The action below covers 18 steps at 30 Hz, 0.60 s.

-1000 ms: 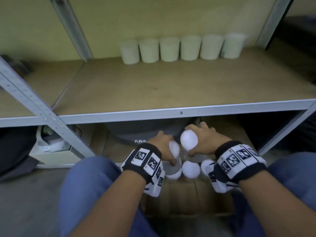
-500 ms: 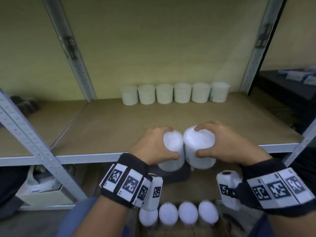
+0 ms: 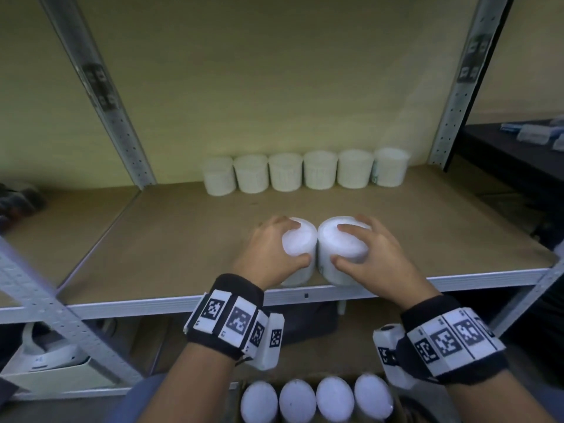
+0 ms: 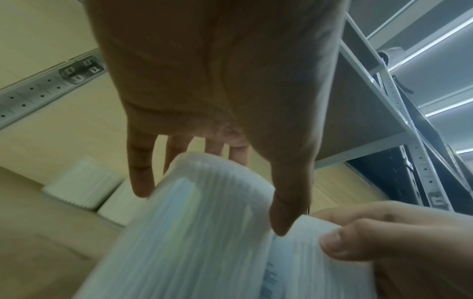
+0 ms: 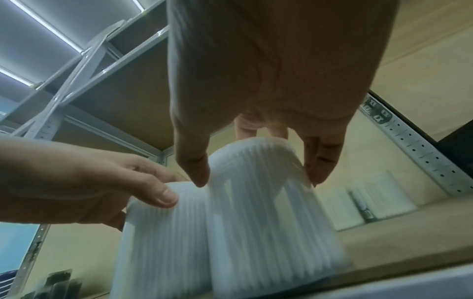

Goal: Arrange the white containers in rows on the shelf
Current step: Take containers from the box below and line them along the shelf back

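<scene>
Landmark: the shelf (image 3: 183, 248), brown board w/ a grey metal front edge.

Left hand (image 3: 268, 254) grips one white container (image 3: 300, 245) from above, thumb on the near side of the lid rim, fingers (image 4: 139, 174) curled over the far side. Right hand (image 3: 375, 257) grips a second white container (image 3: 341, 245) the same way, thumb near, fingers far. Both hands are closed round the lids, not flat on them. The two containers sit side by side, walls touching, just behind the shelf's front edge, approx. mid-width. (Wrist views are motion-blurred, so can't tell if the bases rest fully on the board or hang just above it.)

At the back of the shelf, against the yellow wall, a row of six white containers (image 3: 305, 172) stands upright, packed shoulder to shoulder, toward the right rear post (image 3: 457, 87).

Below the shelf's front edge, nearest the person, four more white lids (image 3: 316, 401) show in a line inside a cardboard box (image 3: 241, 389). Under the shelf at left sits a white appliance (image 3: 52, 355), details unclear.
</scene>
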Each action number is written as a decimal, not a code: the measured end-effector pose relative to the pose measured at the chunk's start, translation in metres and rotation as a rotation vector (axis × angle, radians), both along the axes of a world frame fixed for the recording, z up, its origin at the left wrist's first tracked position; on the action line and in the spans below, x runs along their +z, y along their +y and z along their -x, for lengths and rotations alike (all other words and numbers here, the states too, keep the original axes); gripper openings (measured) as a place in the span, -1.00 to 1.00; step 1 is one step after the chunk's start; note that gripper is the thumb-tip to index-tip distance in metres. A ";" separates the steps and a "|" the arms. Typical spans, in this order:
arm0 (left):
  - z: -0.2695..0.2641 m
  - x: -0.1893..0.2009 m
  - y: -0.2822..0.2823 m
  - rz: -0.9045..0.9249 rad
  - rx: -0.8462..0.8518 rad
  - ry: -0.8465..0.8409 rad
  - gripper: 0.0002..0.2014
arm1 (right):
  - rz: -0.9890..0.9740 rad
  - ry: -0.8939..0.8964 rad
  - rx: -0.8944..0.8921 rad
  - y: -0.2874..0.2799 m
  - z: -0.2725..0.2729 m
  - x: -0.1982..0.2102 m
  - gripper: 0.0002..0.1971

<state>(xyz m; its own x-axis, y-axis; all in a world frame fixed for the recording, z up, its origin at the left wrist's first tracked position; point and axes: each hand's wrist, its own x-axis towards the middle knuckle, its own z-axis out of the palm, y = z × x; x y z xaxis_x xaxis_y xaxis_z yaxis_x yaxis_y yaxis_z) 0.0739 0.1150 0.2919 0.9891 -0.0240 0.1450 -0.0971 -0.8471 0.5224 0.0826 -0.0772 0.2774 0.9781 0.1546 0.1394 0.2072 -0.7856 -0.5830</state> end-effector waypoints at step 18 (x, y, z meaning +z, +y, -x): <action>0.026 -0.009 0.006 -0.058 -0.045 -0.236 -0.78 | 0.110 -0.322 0.028 -0.001 0.015 -0.003 -0.80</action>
<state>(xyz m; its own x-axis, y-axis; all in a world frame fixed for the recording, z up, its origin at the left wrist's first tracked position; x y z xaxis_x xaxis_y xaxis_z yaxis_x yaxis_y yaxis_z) 0.0478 0.1211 0.2825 0.9256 -0.0828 0.3692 -0.2495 -0.8672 0.4310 0.0677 -0.0786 0.2745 0.8818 0.2123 0.4210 0.3895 -0.8312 -0.3966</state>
